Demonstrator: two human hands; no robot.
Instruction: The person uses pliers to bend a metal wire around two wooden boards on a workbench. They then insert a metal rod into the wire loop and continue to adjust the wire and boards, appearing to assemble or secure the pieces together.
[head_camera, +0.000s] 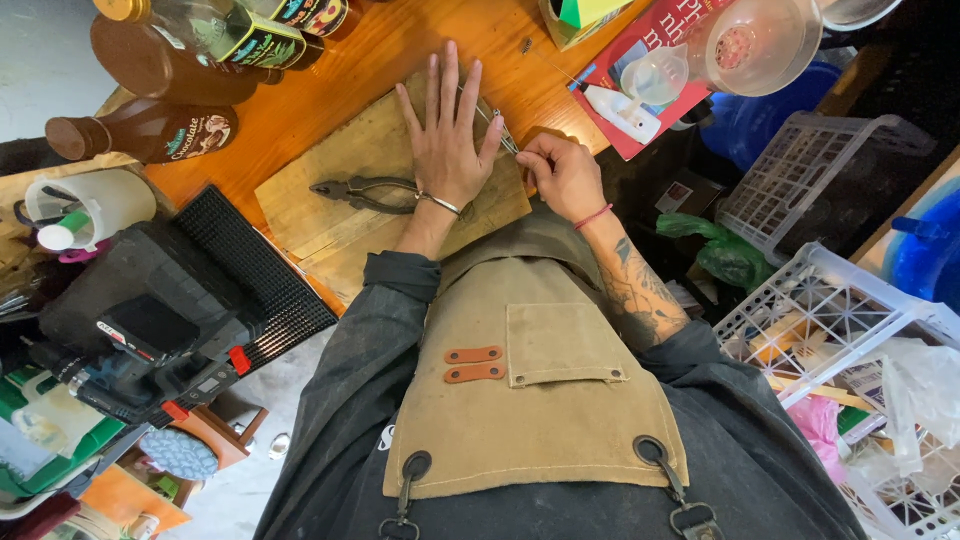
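My left hand (446, 140) lies flat, fingers spread, on a worn wooden board (340, 215) that rests on the orange table (350, 75). It wears a thin metal bracelet. My right hand (565, 175) is at the board's right edge, with a red cord at the wrist. Its fingertips pinch a thin metal wire-like piece (503, 130) that runs up toward my left thumb. Dark pliers (362, 190) lie on the board just left of my left wrist. I wear a tan apron over dark sleeves.
Brown syrup bottles (150, 130) and a white cup (95, 205) stand at the left. A black ribbed mat (255, 275) and a black power tool (140, 345) sit below them. A red booklet (660, 40), small white bottle (622, 110) and clear glass (750, 40) lie top right. White crates (850, 320) fill the right.
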